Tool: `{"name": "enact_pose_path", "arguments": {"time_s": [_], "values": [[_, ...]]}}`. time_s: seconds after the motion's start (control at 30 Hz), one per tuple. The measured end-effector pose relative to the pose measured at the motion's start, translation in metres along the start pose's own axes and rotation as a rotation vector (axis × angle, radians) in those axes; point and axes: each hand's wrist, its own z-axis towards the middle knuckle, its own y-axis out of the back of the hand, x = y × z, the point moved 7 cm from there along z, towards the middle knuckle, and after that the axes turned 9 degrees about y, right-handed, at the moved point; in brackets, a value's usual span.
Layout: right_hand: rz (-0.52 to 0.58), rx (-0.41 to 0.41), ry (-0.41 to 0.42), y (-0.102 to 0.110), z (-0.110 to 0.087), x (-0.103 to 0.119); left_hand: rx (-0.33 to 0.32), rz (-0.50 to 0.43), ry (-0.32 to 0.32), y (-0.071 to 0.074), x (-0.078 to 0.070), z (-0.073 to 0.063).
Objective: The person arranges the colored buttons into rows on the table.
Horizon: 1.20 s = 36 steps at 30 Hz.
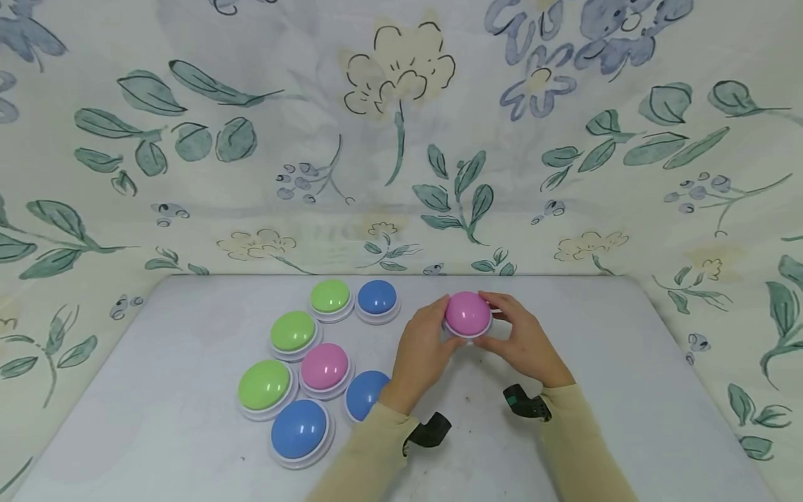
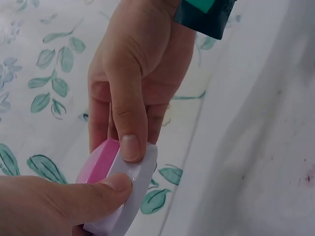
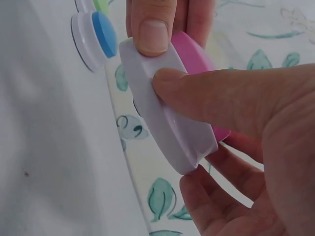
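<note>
A pink push button (image 1: pixel 468 314) with a white base is held between both hands, above the far part of the table. My left hand (image 1: pixel 422 348) grips its left side and my right hand (image 1: pixel 525 343) its right side. In the left wrist view both thumbs press on the white rim (image 2: pixel 139 189), their tips close together. The right wrist view shows the white base (image 3: pixel 165 120) from the side, with the right fingers reaching around the pink dome (image 3: pixel 194 56). Parts of the dome are covered by the fingers.
Left of the hands, several dome buttons stand on the white table (image 1: pixel 157 390): three green, such as one (image 1: pixel 264 385) at the left, three blue, such as the front one (image 1: pixel 299 429), and a pink one (image 1: pixel 324 367). The left forearm partly hides one blue button (image 1: pixel 366 395). Floral cloth (image 1: pixel 401 174) rises behind.
</note>
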Motion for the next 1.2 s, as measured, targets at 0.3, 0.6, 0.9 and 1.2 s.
{"name": "enact_pose_path", "arguments": {"time_s": [0.3,0.6,0.9,1.2], "values": [[0.018,-0.04,-0.022,0.019,-0.01,-0.01,0.001,0.007,-0.011,-0.016,-0.016,0.006],[0.032,-0.032,-0.044,0.03,-0.017,-0.023,-0.003,-0.018,0.025,-0.034,-0.021,0.012],[0.027,-0.013,-0.104,0.038,-0.022,-0.034,-0.016,-0.028,0.035,-0.048,-0.027,0.017],[0.035,-0.028,-0.133,0.045,-0.026,-0.042,-0.005,-0.03,0.051,-0.059,-0.034,0.022]]}}
